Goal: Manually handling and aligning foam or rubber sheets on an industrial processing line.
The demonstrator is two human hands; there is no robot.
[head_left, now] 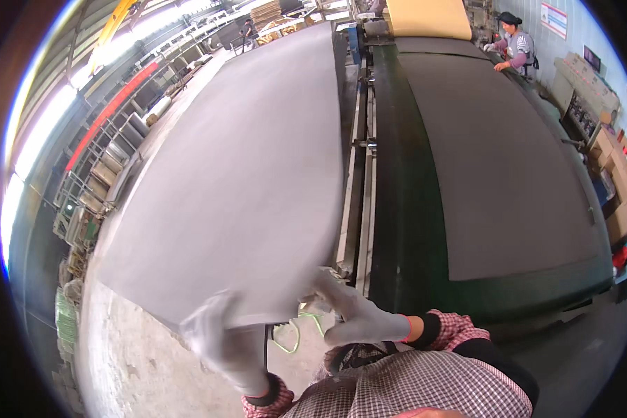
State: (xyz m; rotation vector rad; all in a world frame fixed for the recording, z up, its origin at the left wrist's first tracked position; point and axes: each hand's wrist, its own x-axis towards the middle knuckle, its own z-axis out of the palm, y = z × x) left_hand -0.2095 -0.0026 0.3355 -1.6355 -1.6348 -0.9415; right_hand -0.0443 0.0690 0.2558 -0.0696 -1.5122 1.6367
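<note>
A large grey sheet (244, 160) is lifted and tilted in front of me, blurred by motion. My left hand (219, 338), in a white glove, grips its near edge at the lower left. My right hand (352, 310), also gloved, holds the near right corner with fingers stretched along the edge. A second dark grey sheet (494, 160) lies flat on the green conveyor table (404, 230) to the right.
Another person (514, 45) in a dark cap stands at the table's far end, hands near a tan sheet (428, 17). A control console (585, 97) and boxes line the right side. Metal racks (101, 167) stand at the left on concrete floor (139, 362).
</note>
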